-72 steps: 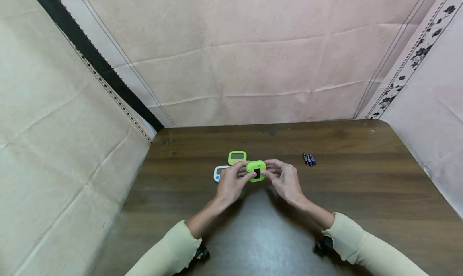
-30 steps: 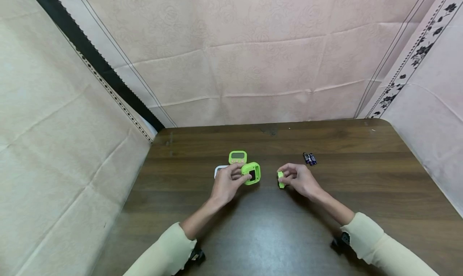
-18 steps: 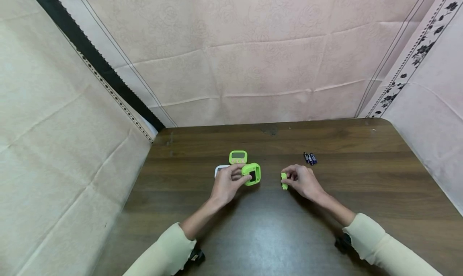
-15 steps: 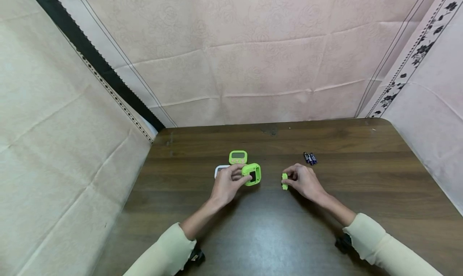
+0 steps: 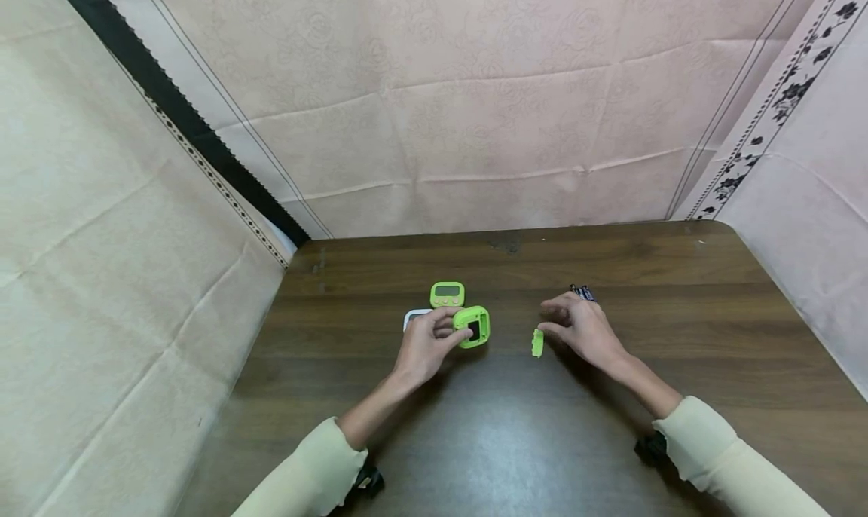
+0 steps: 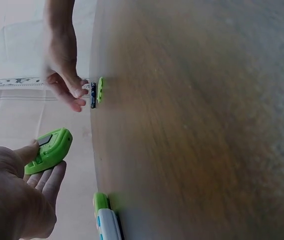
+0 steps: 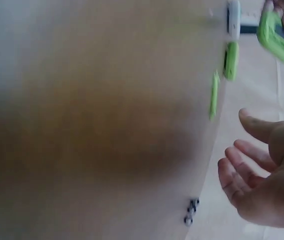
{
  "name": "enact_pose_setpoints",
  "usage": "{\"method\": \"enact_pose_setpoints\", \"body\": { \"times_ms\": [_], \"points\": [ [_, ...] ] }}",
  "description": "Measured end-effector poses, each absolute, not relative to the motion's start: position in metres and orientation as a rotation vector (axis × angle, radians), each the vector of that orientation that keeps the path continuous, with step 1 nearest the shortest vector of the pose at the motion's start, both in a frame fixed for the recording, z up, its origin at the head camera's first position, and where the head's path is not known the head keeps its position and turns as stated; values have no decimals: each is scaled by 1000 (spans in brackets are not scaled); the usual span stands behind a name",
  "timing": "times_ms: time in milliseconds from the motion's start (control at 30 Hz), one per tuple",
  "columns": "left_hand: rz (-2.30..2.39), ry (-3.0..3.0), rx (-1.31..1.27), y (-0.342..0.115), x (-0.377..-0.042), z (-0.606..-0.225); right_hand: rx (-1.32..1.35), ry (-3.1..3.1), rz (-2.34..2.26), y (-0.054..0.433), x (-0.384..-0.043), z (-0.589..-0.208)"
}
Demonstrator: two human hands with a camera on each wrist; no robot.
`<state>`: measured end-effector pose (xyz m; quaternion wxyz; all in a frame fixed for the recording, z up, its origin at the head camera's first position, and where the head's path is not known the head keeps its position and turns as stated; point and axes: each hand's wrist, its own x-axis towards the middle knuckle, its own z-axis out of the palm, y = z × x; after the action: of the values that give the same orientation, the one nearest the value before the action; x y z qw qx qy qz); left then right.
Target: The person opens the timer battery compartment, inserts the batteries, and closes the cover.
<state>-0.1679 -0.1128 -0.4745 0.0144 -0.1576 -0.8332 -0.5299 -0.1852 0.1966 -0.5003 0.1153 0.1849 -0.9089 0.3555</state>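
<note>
My left hand [image 5: 423,345] holds a green digital timer [image 5: 468,316] between thumb and fingers, its back turned up and a dark battery recess showing. The small green battery cover [image 5: 538,343] lies on the table to the right of it. Just beyond the cover is my right hand [image 5: 586,331], holding nothing, with thumb and fingers apart. In the right wrist view the right hand [image 7: 266,172] is raised off the table, apart from the cover [image 7: 214,95]. A few small dark batteries [image 5: 583,292] lie behind the right hand, partly hidden by it.
A second green timer [image 5: 447,294] lies face up on the brown wooden table [image 5: 475,442]. Next to it a white timer [image 5: 414,315] is partly covered by my left hand. Light cloth [image 5: 488,125] hangs behind the table and along both sides.
The battery cover came off the held timer and moved right in my right hand. It has been let go onto the table, and the right hand has moved toward the batteries.
</note>
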Motion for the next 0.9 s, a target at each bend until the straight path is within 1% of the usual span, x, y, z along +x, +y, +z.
{"method": "enact_pose_setpoints", "body": {
  "times_ms": [233, 533, 700, 900],
  "points": [
    [-1665, -2582, -482, -114, -168, -474, 616, -2551, 977, 231, -204, -494],
    [-1649, -2589, -501, -114, -169, -474, 571, -2822, 1023, 281, -221, -498],
    [-1636, -2594, -507, -113, -169, -474, 584, -2944, 1055, 289, -227, -501],
    [-1628, -2596, -515, -112, -169, -474, 572, -2993, 1048, 288, -228, -500]
  ]
}}
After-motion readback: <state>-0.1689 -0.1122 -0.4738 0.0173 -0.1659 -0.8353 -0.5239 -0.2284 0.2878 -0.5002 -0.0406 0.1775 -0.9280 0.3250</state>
